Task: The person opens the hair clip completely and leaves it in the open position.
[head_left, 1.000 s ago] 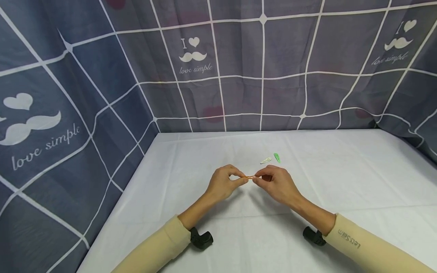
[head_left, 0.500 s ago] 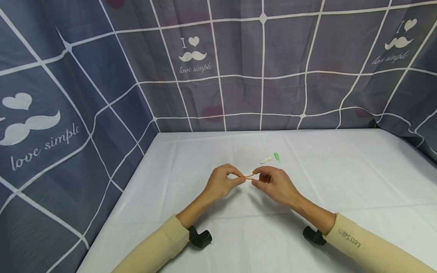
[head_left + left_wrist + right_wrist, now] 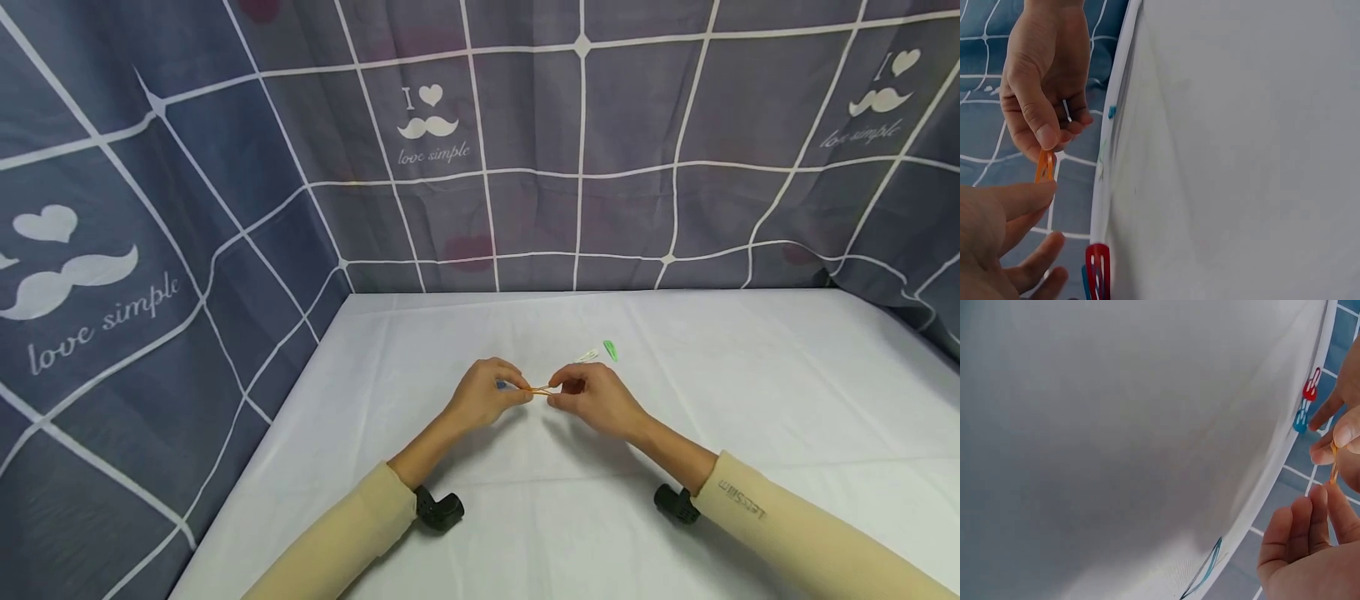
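Observation:
An orange snap hair clip (image 3: 538,390) is held between both hands just above the white table, its two arms spread apart toward the right. My left hand (image 3: 486,398) pinches one end between thumb and index finger. My right hand (image 3: 600,402) has thumb and index finger at the other end, one at each arm. The right wrist view shows the clip (image 3: 1334,464) running upright from the left fingertips to the right ones. In the left wrist view it (image 3: 1045,165) appears as a narrow loop between the two hands.
Beyond the hands lie a green hair clip (image 3: 611,350) and a whitish one (image 3: 587,356), partly hidden. A blue clip (image 3: 502,385) peeks out behind the left hand; a red clip (image 3: 1098,265) lies beside it. A checked curtain (image 3: 525,208) borders the white table (image 3: 480,533).
The orange clip's arms have parted, and my right thumb and index finger have moved apart. Both hands have shifted slightly left. The blue clip now shows behind the left hand.

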`<state>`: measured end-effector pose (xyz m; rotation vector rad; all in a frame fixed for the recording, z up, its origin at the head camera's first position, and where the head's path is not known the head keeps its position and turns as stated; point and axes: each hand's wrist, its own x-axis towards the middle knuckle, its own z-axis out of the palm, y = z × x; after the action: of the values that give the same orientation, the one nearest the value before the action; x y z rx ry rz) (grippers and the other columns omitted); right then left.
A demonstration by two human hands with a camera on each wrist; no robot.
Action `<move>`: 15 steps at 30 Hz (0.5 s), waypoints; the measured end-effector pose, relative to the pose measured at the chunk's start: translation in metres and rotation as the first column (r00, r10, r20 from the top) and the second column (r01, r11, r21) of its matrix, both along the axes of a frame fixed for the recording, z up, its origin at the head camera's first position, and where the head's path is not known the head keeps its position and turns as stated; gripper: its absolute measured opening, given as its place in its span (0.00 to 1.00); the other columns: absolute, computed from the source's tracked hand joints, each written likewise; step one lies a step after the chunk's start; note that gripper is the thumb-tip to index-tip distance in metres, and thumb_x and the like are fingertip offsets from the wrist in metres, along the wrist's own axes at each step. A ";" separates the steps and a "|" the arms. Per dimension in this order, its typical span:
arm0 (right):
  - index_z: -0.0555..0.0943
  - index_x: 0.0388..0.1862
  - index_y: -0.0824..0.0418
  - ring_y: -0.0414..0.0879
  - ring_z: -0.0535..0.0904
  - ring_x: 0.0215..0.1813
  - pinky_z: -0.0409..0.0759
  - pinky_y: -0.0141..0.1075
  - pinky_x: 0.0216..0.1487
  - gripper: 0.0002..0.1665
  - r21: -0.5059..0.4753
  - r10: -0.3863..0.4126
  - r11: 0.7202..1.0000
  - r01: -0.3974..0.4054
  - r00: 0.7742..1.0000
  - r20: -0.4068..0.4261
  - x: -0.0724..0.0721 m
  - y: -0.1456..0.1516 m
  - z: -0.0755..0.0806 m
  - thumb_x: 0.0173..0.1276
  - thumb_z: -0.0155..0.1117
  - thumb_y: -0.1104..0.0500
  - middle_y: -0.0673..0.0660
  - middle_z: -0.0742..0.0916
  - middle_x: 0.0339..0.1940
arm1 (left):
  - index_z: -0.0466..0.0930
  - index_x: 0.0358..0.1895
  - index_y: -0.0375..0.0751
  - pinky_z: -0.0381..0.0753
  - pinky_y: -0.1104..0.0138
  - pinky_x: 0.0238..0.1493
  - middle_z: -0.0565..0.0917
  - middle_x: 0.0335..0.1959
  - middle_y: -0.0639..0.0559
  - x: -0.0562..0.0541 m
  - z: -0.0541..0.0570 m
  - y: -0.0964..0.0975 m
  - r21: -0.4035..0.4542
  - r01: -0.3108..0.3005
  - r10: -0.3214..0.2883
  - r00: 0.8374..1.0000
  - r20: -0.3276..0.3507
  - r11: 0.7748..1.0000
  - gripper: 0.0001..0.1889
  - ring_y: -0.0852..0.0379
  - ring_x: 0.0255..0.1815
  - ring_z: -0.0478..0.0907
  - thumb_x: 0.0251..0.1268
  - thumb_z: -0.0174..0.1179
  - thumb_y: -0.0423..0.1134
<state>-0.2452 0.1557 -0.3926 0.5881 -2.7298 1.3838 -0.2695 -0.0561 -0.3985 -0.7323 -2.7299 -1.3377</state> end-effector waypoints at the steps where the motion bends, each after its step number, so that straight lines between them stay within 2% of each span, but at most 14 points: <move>1: 0.86 0.38 0.62 0.45 0.76 0.30 0.74 0.37 0.33 0.07 0.003 -0.002 1.000 0.002 1.000 0.008 -0.002 0.000 0.000 0.60 0.72 0.64 0.50 0.82 0.25 | 0.90 0.32 0.42 0.76 0.60 0.48 0.83 0.41 0.53 -0.002 0.000 0.000 -0.008 0.000 0.000 1.000 0.007 1.000 0.02 0.54 0.41 0.79 0.58 0.71 0.36; 5: 0.86 0.38 0.63 0.45 0.76 0.28 0.73 0.37 0.31 0.07 0.024 -0.006 1.000 0.005 1.000 0.019 -0.012 -0.002 0.000 0.60 0.71 0.65 0.51 0.82 0.24 | 0.90 0.33 0.43 0.77 0.62 0.45 0.83 0.42 0.52 -0.010 0.000 -0.001 -0.046 -0.011 0.013 0.999 0.041 0.999 0.02 0.55 0.39 0.79 0.58 0.71 0.36; 7: 0.86 0.38 0.64 0.45 0.75 0.27 0.73 0.37 0.30 0.07 0.035 -0.006 0.999 0.005 1.000 0.025 -0.016 -0.002 0.000 0.60 0.71 0.65 0.51 0.82 0.23 | 0.91 0.33 0.44 0.75 0.62 0.48 0.83 0.41 0.52 -0.014 -0.001 -0.001 -0.068 -0.017 0.021 0.998 0.053 0.998 0.02 0.55 0.45 0.76 0.58 0.71 0.36; 15: 0.87 0.36 0.62 0.44 0.72 0.24 0.70 0.36 0.27 0.06 0.104 0.010 0.995 -0.012 1.000 0.022 -0.027 -0.003 -0.004 0.59 0.71 0.64 0.51 0.81 0.21 | 0.91 0.34 0.45 0.74 0.59 0.53 0.84 0.41 0.53 -0.024 -0.006 -0.001 -0.121 -0.023 0.031 0.997 0.069 0.992 0.02 0.54 0.49 0.78 0.59 0.71 0.36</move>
<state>-0.2725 0.1528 -0.3969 0.5972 -2.8337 1.2638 -0.2934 -0.0570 -0.4045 -0.6644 -2.8861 -1.2259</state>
